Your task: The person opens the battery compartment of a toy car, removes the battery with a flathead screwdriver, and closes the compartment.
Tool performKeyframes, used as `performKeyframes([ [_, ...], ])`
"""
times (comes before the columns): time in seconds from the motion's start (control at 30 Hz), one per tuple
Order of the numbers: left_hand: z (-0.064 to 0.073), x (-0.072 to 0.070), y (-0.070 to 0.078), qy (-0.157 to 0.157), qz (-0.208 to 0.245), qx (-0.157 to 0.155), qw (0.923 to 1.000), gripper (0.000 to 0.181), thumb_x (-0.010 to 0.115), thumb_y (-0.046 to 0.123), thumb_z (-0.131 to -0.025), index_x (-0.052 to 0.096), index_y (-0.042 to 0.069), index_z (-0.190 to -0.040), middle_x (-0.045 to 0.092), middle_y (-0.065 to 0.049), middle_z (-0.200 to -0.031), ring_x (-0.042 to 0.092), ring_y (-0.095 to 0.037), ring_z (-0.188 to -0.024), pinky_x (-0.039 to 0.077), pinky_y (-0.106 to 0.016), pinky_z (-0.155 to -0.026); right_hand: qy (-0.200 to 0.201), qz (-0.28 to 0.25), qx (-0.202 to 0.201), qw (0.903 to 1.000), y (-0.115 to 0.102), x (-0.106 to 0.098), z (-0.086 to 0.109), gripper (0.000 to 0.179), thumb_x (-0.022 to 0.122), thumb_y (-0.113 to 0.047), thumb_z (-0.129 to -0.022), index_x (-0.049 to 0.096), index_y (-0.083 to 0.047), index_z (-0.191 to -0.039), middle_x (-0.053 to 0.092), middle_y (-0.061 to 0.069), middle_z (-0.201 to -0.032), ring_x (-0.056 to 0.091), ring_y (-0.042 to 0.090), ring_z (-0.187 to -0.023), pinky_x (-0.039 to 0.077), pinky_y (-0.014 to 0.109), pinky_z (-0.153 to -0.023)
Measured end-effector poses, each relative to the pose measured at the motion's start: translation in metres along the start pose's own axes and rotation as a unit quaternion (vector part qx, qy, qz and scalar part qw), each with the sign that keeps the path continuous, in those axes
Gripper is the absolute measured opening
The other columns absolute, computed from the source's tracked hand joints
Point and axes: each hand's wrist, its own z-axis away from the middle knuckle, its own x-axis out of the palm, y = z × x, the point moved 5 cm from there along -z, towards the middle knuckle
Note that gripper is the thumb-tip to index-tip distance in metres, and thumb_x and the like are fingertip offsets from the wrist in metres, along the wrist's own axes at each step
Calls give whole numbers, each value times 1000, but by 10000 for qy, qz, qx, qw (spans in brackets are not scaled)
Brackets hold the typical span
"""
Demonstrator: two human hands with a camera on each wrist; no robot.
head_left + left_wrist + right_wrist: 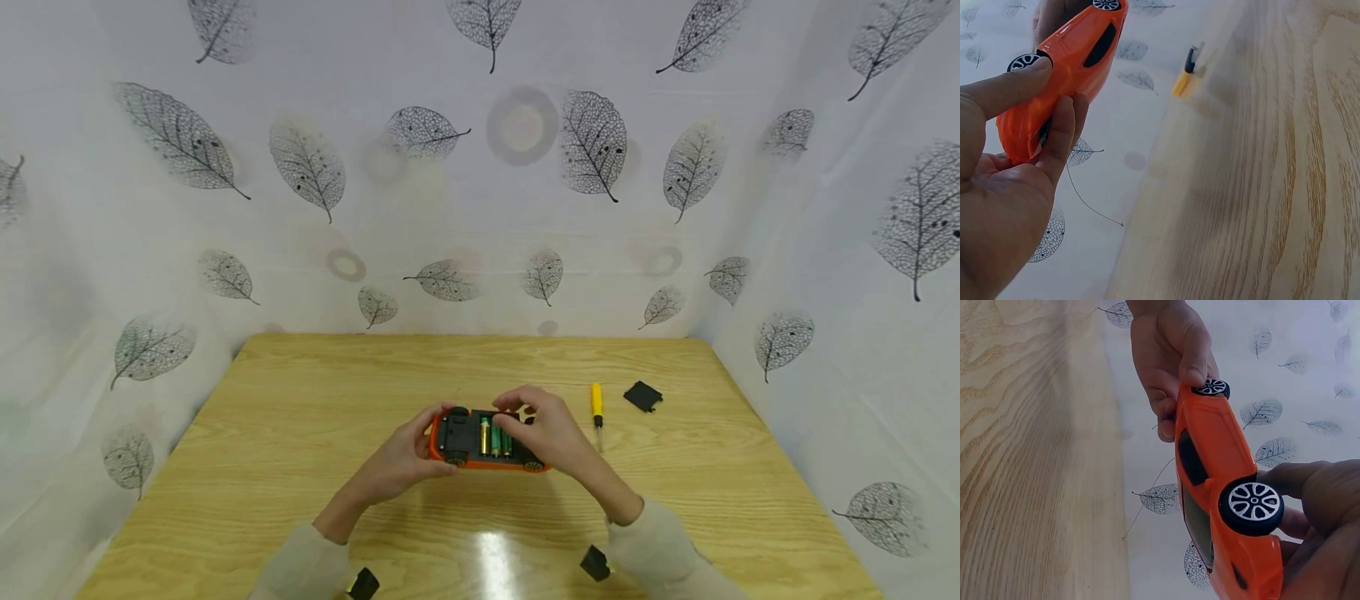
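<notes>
An orange toy car is held underside up above the table. My left hand grips its left end, thumb along the near side and fingers round the far side. Green-and-gold batteries lie side by side in the uncovered compartment of its black underside. Over them is my right hand, its thumb tip at the batteries and its index finger bent, apart from the thumb. In the right wrist view, the fingers of the right hand pass behind the car, partly hidden. A thin wire trails from the car.
On the wooden table, a yellow screwdriver lies right of the hands, with a black plastic cover beyond it. A leaf-patterned white curtain encloses the back and sides.
</notes>
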Motion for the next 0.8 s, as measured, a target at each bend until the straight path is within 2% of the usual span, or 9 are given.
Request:
performKeyframes([
  [0.1,0,1,0,11,7,-9,10000,84,74,-7,-91,26,3,-159,35,-28,-156,55,-35,-132,58,-33,-94,-63,-23,-26,10000,-2,2,0,20,71,-17,-100,73,-8,-118,70,3,-112,64,22,-100,55,48,-87],
  [0.27,-1,2,0,4,19,6,10000,82,70,-13,-90,27,3,-158,34,-29,-156,56,-35,-131,58,-33,-93,-146,-118,64,9998,-1,6,0,17,74,-13,-97,74,-9,-113,69,2,-110,62,17,-94,55,33,-76],
  [0.37,-2,2,0,-20,8,38,10000,82,69,-15,-90,27,2,-158,34,-29,-157,56,-34,-130,59,-33,-92,-198,-155,114,9996,0,8,0,16,75,-11,-96,75,-10,-112,68,1,-109,62,17,-94,55,28,-72],
  [0.6,-2,2,-2,-1,-33,44,10000,83,73,-11,-90,27,2,-157,34,-29,-156,57,-33,-129,59,-33,-92,-153,-25,-120,9998,-4,10,1,15,77,-10,-94,76,-9,-109,69,1,-108,64,19,-99,57,34,-82],
  [0.8,-2,3,-2,-1,-27,26,10000,81,72,-12,-90,28,3,-157,34,-28,-156,56,-34,-130,59,-33,-92,-126,54,-71,9999,-3,11,1,14,77,-10,-94,76,-9,-107,68,1,-110,63,21,-102,57,36,-85],
])
